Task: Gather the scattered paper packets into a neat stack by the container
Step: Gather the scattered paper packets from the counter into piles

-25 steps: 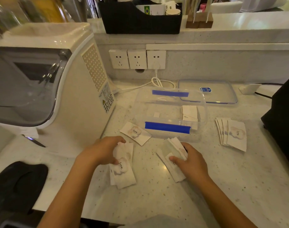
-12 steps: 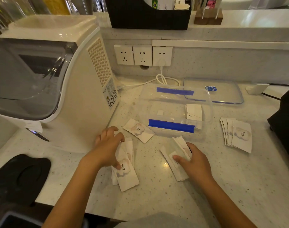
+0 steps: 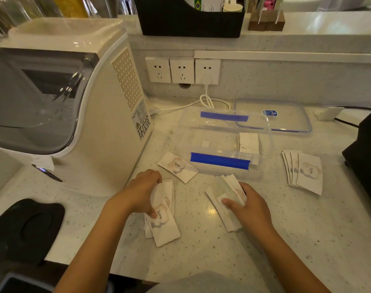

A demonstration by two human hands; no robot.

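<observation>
On the speckled white counter the paper packets lie in several groups around a clear plastic container with blue clips. The left hand rests on a small pile of packets in front of the white machine; its fingers curl over the far end of the pile and the thumb presses on the top packet, which carries the printed word "love" — the hand grips the pile against the counter. The pile is loosely fanned, its lower edges out of line.

The right hand lies on a second fanned bunch just in front of the container, thumb pressing on the top sheet and fingers wrapped round the right edge, so it too is clasping packets. Whether either bunch is lifted clear of the counter cannot be told.

A single packet lies flat and askew between the left hand and the container's near clip, touching neither hand. To the right of the container a spread row of packets lies by itself, overlapping like cards. Inside the container a few more packets stand against the right wall. The container's lid lies behind it — flat on the counter, near the wall sockets.
</observation>
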